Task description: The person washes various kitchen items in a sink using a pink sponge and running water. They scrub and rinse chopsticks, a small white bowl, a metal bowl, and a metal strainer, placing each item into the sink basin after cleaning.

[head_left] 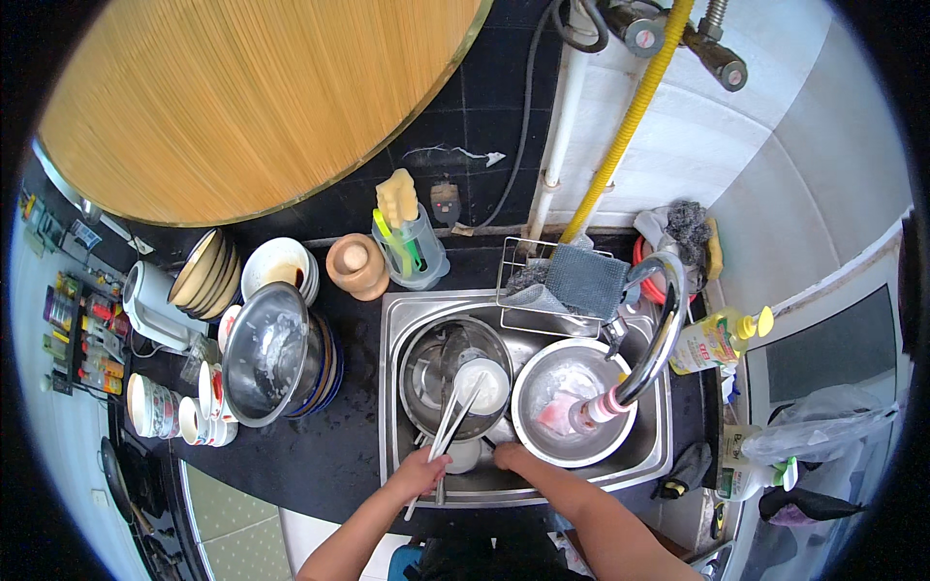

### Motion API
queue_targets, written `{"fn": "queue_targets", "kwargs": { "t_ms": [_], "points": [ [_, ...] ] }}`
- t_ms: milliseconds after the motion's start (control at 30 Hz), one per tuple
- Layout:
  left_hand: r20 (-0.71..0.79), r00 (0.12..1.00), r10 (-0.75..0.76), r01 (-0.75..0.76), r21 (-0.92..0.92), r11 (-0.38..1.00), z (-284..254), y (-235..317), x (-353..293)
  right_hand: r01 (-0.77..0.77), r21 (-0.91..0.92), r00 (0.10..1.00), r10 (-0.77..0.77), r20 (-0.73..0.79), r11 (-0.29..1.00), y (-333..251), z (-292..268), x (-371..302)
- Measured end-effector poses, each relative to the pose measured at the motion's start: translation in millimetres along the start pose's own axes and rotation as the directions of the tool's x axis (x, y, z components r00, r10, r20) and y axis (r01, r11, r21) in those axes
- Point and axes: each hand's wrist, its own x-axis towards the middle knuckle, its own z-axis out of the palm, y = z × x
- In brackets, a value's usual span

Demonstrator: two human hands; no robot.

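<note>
One bundle of slender, pale chopsticks (445, 439), slanting over the rectangular steel sink (389, 339), upper ends above a small, round white bowl (492, 391) in a round steel basin (407, 376). Left hand (419, 473): grip closed around the chopsticks toward their lower ends. Right hand (513, 458): at the sink's near side; fingertips obscured, grip and contents cannot be told. Step in hand, by judgement: handling chopsticks among dishes. Next move calls for: steady left grip, bowl rim cleared. Outward: second round steel basin (524, 412), curved chrome tap (668, 339), black worktop (334, 455).
</note>
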Motion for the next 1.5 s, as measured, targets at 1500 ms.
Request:
{"fn": "queue_targets", "kwargs": {
  "t_ms": [1500],
  "points": [
    [0.275,0.961,0.002,0.019,-0.073,0.997,59,15,-1,-0.215,0.363,0.425,0.422,-0.801,0.907,142,38,-51]
  ]
}}
